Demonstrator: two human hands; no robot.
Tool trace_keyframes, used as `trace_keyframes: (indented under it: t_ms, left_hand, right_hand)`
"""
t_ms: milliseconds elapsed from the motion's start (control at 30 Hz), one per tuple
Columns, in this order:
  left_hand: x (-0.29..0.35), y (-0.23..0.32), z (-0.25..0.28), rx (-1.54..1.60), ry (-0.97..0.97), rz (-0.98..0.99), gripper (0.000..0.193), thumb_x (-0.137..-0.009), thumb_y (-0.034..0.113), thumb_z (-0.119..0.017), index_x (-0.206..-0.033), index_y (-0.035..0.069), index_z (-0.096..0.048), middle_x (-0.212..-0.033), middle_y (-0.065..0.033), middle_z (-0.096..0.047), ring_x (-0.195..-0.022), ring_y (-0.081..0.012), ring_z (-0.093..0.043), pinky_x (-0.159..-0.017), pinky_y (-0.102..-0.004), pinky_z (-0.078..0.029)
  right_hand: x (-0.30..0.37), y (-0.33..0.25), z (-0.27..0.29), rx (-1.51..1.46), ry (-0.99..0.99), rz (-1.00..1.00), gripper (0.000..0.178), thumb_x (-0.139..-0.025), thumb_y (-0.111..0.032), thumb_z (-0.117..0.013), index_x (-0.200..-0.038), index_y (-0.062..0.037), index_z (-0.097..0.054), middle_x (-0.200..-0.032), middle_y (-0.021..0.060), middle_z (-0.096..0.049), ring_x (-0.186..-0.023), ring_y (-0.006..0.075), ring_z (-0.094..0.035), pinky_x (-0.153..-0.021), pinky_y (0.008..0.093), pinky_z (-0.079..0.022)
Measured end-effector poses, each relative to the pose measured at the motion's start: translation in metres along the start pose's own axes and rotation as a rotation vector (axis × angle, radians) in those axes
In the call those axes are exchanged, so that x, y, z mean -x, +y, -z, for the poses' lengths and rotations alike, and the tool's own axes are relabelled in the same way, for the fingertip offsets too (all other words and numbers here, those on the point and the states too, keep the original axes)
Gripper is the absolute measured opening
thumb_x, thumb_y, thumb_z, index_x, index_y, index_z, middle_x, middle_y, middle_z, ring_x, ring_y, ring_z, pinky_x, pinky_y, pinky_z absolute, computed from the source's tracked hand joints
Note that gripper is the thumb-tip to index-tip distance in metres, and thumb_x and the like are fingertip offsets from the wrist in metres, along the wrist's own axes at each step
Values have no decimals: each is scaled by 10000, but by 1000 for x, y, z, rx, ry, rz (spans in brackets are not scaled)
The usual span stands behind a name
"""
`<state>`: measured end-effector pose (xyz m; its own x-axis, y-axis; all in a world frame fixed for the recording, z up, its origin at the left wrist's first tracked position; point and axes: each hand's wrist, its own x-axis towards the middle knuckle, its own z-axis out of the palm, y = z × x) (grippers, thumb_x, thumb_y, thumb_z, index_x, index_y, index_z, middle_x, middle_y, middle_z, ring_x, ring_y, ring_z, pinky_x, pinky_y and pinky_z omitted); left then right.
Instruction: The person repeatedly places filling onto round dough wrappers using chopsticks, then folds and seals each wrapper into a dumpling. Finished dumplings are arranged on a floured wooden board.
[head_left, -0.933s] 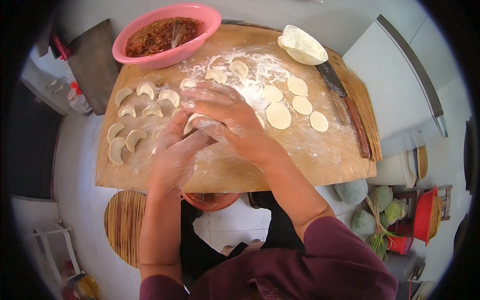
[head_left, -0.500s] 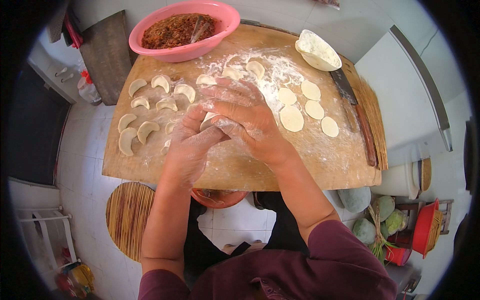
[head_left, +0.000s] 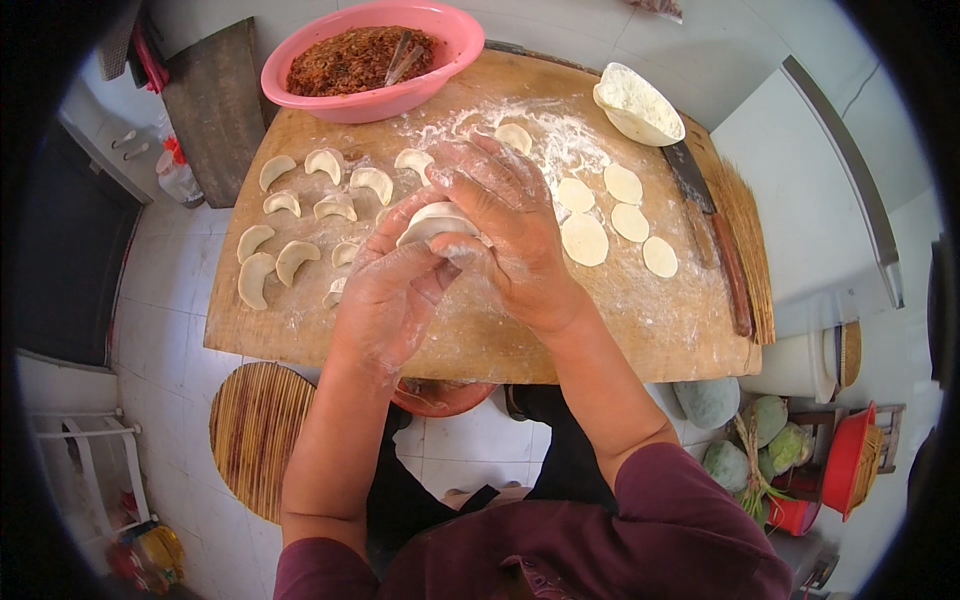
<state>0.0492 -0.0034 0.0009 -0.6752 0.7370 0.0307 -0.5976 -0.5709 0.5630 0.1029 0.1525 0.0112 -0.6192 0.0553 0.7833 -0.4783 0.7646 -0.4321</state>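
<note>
Between my two floury hands, above the middle of the wooden board (head_left: 480,340), is a folded dumpling (head_left: 437,222) with a curved edge. My left hand (head_left: 390,275) cradles it from the left, thumb along its near side. From the right, my right hand (head_left: 510,225) closes over it, its thumb against the dumpling's near edge. Several crescent dumplings (head_left: 296,261) lie in loose rows to the left. On the right rest several flat round wrappers (head_left: 584,239). A pink basin (head_left: 375,105) at the far left of the board holds brown filling (head_left: 350,62) and a metal utensil.
A white bowl of flour (head_left: 640,105) stands at the far right. Beside it lie a cleaver (head_left: 690,170) and a straw brush (head_left: 748,250) along the right edge. Below the board are a round slatted mat (head_left: 258,440), a reddish-brown bowl (head_left: 445,397) and green melons (head_left: 710,400).
My hands have turned and shifted slightly, so more of the dumpling shows between them. My right hand's fingers have risen a little. The things on the board look unmoved.
</note>
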Motion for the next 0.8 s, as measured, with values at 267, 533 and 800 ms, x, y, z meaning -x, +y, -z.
trace_keyframes:
  t_ms: [267, 533, 800]
  left_hand:
    - [-4, -3, -3, 104, 22, 21, 437, -961, 48, -570, -1380, -30, -476, -1283, -134, -579, -1144, -219, -596, -987, -385, -501]
    - [-6, -3, 11, -619, 44, 43, 670, -942, 155, -665, -1482, -74, -341, -1362, -191, -555, -1246, -238, -554, -1038, -357, -453]
    - [-14, 42, 30, -467, 384, -376, 528, -972, 205, -598, -1394, -68, -436, -1318, -222, -614, -1206, -311, -631, -981, -373, -475]
  right_hand:
    - [-4, -2, 7, 68, -90, -76, 429, -800, -156, -763, -1218, -105, -678, -1338, 131, -628, -1306, 373, -518, -1110, 534, -314]
    - [10, -4, 12, 49, -320, -197, 412, -750, -100, -791, -1152, -111, -702, -1123, 111, -714, -1042, 285, -670, -923, 377, -504]
    - [10, 15, 15, 80, -113, -671, 312, -776, -89, -759, -1078, -45, -692, -1006, 137, -719, -928, 289, -679, -826, 363, -534]
